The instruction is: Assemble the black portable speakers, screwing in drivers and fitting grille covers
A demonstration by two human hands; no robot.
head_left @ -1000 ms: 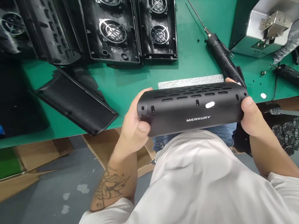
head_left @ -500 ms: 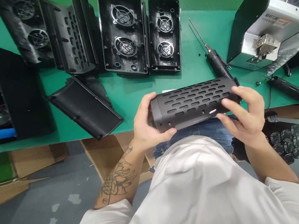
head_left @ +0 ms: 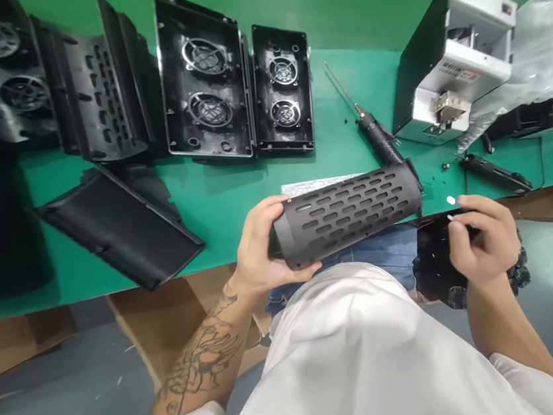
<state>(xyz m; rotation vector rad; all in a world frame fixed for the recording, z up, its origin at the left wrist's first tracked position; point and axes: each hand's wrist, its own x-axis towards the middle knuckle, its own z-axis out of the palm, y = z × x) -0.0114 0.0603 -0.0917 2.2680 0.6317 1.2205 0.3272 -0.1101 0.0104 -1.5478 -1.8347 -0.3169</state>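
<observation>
My left hand (head_left: 261, 246) is closed around the left end of a black slotted housing (head_left: 352, 215), thumb below and fingers above. The housing lies tilted over the front edge of the table, its right end slightly raised. Off to its right, my right hand (head_left: 484, 237) is closed, with thumb and finger pinching a small pale piece (head_left: 451, 217) too small to name. A white oval piece (head_left: 451, 200) shows at the tip of its upper finger; I cannot tell whether it is stuck there. Behind the housing lies a silvery flat sheet (head_left: 304, 186), partly covered.
Open black cases with round grilles (head_left: 204, 76) stand at the back. A black panel (head_left: 121, 225) lies at left. An electric screwdriver (head_left: 378, 139) lies behind the housing, a second one (head_left: 495, 172) at right, near small screws (head_left: 445, 166) and a silver-and-black machine (head_left: 450, 68).
My right hand has left the housing and moved right, now pinching. The white oval is gone from the housing's front and shows at that hand. The housing has rolled slightly; the view has shifted.
</observation>
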